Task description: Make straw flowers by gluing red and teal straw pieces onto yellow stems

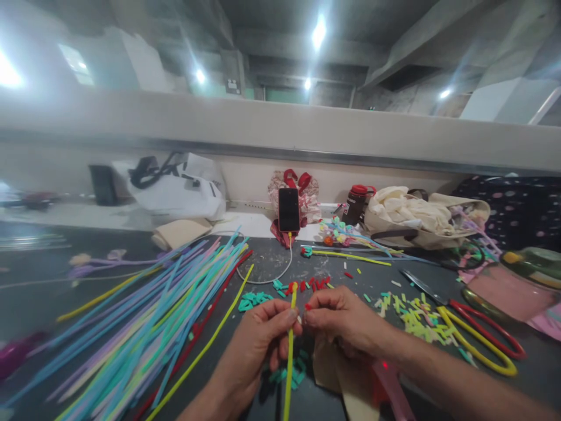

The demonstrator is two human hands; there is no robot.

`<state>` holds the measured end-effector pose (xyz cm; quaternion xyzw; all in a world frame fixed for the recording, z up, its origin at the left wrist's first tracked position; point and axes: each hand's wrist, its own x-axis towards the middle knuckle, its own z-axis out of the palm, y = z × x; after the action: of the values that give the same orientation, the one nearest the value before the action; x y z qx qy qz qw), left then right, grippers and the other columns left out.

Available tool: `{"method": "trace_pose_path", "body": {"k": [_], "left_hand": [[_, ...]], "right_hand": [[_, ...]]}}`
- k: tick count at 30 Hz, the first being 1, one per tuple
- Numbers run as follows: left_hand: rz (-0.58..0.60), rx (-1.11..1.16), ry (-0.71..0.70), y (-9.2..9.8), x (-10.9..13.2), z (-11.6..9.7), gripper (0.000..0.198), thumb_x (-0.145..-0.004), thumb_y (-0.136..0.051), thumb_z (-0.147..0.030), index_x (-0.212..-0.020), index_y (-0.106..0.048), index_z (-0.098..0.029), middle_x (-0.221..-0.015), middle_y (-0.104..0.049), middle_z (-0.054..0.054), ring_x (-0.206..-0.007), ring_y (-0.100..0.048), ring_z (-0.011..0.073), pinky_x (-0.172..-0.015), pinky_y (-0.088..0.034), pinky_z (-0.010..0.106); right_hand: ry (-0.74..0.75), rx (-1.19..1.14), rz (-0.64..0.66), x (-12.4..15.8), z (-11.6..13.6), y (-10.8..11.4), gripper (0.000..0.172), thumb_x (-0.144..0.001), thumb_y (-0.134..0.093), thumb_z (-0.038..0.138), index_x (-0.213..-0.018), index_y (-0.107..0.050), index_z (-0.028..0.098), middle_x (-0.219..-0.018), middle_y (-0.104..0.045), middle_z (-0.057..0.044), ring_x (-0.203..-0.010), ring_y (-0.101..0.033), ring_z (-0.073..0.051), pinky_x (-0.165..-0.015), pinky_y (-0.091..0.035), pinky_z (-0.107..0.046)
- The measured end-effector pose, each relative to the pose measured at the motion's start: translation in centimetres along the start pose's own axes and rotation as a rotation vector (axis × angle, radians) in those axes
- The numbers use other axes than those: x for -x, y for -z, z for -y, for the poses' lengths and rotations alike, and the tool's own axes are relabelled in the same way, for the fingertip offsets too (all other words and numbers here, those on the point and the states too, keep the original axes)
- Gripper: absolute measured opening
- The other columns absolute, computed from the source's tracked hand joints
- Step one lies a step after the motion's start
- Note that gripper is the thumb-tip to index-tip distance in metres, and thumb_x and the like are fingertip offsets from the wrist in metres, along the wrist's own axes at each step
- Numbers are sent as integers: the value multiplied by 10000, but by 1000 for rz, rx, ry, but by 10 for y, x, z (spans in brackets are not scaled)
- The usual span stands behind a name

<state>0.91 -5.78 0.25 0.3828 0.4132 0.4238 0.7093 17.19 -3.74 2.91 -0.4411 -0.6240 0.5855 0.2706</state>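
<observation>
My left hand pinches a yellow pipe cleaner between thumb and fingers, and the stem stands roughly upright. At its top is a small orange-red tip. Close beside it, my right hand pinches a short red pipe cleaner piece between thumb and forefinger. Just beyond my hands lie cut red pieces and teal pieces. More teal pieces are on the table below. Under my right forearm is a pink tool with a red light, partly hidden; its kind is unclear.
Long pipe cleaners in many colours spread across the left. To the right are cut yellow-green pieces, scissors and a pink container. A phone on a cable, a dark bottle and bags stand behind.
</observation>
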Motion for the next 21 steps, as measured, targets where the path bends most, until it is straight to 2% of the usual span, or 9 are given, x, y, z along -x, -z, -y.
{"method": "trace_pose_path", "body": {"k": [3,7,14,17,21], "left_hand": [[-3,7,-11,0,0,-2,224,-704,-603,-318,-580,-570,-135,-345,-478,-59,-255,-319,1,-276,-201,96],[-7,-3,1,-2,1,-5,238,-695,-611,-324,-567,-574,-126,-342,-463,-61,-261,-313,1,-281,-202,103],[44,22,32,-3,4,-8,257,-696,-606,-342,-575,-551,-121,-426,-555,-11,-305,-338,8,-306,-204,114],[40,17,40,-3,5,-8,239,-686,-617,-329,-591,-550,-120,-414,-542,-14,-311,-349,15,-312,-209,119],[30,-8,-27,-2,5,-7,214,-703,-598,-315,-626,-558,-119,-458,-565,-8,-318,-346,11,-316,-211,119]], "right_hand": [[13,23,9,2,3,-1,192,-733,-477,222,-628,-614,139,-503,-515,38,-404,-444,-43,-376,-325,-131],[27,38,54,4,1,-2,250,-765,-391,234,-669,-603,140,-558,-543,23,-410,-490,-48,-345,-311,-119],[-57,1,224,8,3,-7,267,-769,-405,274,-644,-597,138,-517,-524,36,-353,-444,-27,-351,-315,-119],[-68,29,223,9,7,-10,274,-770,-415,301,-631,-590,142,-508,-510,41,-348,-438,-29,-341,-309,-122],[-39,38,191,9,8,-13,300,-796,-391,320,-628,-568,145,-489,-486,45,-335,-416,-31,-316,-263,-127]]}}
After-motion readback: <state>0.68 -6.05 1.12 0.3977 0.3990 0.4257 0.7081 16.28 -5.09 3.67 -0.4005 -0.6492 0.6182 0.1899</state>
